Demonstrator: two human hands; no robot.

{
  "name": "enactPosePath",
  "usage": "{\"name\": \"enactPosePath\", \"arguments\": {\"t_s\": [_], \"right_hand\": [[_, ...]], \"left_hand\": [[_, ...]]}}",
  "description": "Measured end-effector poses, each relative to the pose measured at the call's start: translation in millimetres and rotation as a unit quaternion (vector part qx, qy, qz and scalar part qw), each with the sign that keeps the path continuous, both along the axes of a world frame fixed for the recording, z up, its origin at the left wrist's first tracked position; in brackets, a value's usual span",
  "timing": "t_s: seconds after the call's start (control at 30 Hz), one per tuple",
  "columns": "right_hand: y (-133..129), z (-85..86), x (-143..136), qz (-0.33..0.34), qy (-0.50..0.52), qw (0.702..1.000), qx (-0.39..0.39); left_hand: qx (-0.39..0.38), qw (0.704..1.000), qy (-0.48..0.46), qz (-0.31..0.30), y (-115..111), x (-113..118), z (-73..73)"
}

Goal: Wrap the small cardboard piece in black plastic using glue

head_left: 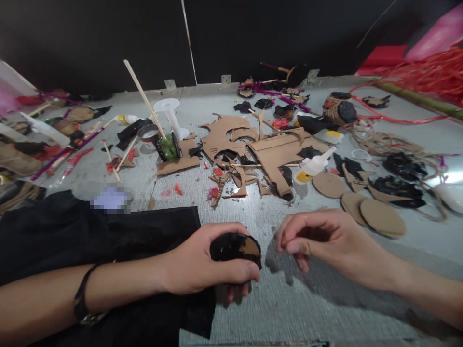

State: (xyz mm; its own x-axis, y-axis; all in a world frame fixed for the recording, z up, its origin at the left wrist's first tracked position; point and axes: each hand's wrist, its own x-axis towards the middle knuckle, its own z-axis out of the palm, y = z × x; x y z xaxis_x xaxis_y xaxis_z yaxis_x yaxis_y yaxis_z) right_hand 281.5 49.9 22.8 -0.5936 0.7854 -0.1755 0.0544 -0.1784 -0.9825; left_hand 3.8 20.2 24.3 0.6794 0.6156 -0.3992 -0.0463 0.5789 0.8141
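My left hand (202,260), with a dark band on its wrist, is wrapped round a black-covered round piece (227,248). A patch of bare brown cardboard shows on its face, and the fingers hide part of it. To the right, apart from that piece, my right hand (318,243) hovers over the grey table with its fingers curled and the thumb against them in a pinch. Whether anything small sits between those fingertips is hidden. Under my left forearm lies a black sheet (144,231). Nearest my right hand are stacked cardboard discs (383,218).
Cardboard offcuts (227,135) cover the table's middle. A glue bottle (314,166) lies beside them. At the left stand a green roll (168,147) with a stick and a white spool (171,118). Red plastic strands (430,72) heap at right. A dark panel (271,38) closes the back.
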Motion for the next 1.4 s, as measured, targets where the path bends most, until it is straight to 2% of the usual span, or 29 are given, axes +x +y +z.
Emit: {"name": "enactPosePath", "arguments": {"t_s": [0.17,0.53,0.73,1.03,1.2,1.4], "right_hand": [[-2.9,3.9,3.0,0.025,-0.019,0.999,-0.017],[-0.4,4.5,0.8,0.058,-0.039,0.996,0.047],[-1.2,1.8,0.7,0.046,0.038,0.998,-0.029],[-2.6,5.6,0.8,-0.006,0.004,0.997,-0.081],[-5.3,5.6,1.4,0.048,0.016,0.998,-0.041],[-4.9,6.8,1.6,0.075,-0.022,0.997,-0.006]], "left_hand": [[0.008,1.0,0.001,-0.002,-0.4,-0.6,0.1],[0.002,1.0,-0.019,0.003,-0.3,-0.2,0.3],[-0.005,1.0,-0.018,0.003,-0.4,-0.1,2.5],[-0.003,1.0,-0.015,0.004,0.4,0.6,0.6],[-0.003,1.0,-0.02,0.001,0.8,0.6,0.6],[-0.004,1.0,-0.021,0.004,0.5,-0.8,0.8]]}}
